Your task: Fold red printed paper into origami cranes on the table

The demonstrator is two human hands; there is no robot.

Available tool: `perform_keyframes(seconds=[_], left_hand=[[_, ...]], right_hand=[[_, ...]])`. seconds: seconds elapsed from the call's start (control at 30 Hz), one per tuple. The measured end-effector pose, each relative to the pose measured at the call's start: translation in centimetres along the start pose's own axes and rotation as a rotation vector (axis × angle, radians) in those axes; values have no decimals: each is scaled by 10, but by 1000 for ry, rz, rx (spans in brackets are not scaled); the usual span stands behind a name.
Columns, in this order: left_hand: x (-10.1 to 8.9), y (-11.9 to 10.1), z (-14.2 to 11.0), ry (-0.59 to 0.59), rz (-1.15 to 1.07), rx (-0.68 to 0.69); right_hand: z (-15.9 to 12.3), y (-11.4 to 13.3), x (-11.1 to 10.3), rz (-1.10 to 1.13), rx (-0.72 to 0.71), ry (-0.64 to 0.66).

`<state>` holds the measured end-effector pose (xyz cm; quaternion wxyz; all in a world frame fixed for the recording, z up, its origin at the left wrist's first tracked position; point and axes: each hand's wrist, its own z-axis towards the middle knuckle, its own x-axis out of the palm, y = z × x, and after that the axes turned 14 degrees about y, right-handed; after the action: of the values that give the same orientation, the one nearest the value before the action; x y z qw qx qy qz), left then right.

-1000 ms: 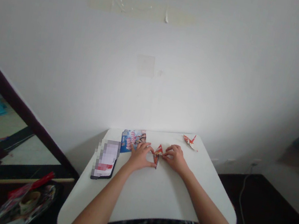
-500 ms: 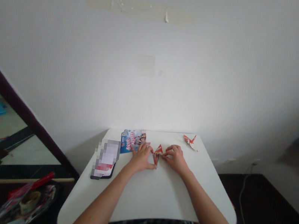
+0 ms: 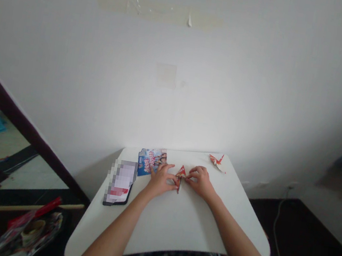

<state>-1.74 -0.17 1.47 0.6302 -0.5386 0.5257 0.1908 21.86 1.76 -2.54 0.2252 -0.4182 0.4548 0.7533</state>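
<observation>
A small piece of folded paper (image 3: 181,172), red with a pale pattern, lies on the white table between my hands. It has a triangular top and a narrow lower strip. My left hand (image 3: 162,179) pinches the lower strip from the left, thumb and index finger together, the other fingers raised. From the right, my right hand (image 3: 200,180) pinches the paper's right edge near its middle. Part of the paper is covered by my fingertips. At the back right of the table sits a red and white folded paper crane (image 3: 216,161), apart from both hands.
A blue printed card (image 3: 148,161) lies behind my left hand, and a phone (image 3: 120,185) with a blurred screen lies left of it. The white table (image 3: 174,228) stands against a wall. On the floor at left is a bag-lined bin (image 3: 33,231).
My left thumb has moved up along the paper's lower strip to meet the index finger, and the strip looks narrower. My right hand has hardly moved.
</observation>
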Motion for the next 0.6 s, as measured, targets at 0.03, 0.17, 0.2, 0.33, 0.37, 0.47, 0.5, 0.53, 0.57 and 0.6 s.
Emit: perform_keyframes(seconds=[0.03,0.17,0.2,0.33,0.37,0.47,0.5,0.53,0.57,0.6], left_hand=[[0,-1,0,1,1,2],[-1,-6,-4,-18,12,19],[-2,-7,-4,-13,14,23],[-6,-7,-6,30,12,30],[-7,-6,-6,39,8,29],[-8,-4,-6,61,-3,27],[-9,-3,-6,66,-5,26],[-9,-4,-6,70,-6,24],[-9,-4,-6,72,-6,21],[-9,-6,-7,71,-5,18]], right_hand=[[0,0,0,1,0,-2],[0,0,1,-4,-1,-6],[0,-1,1,-5,-1,-7],[0,-2,3,-9,-1,-13],[0,-2,3,-11,-2,-15],[0,-2,3,-7,-2,-16],[0,-2,3,-5,-3,-14],[0,-2,3,-4,-2,-13],[0,-2,2,-4,0,-12],[1,-2,2,-5,1,-10]])
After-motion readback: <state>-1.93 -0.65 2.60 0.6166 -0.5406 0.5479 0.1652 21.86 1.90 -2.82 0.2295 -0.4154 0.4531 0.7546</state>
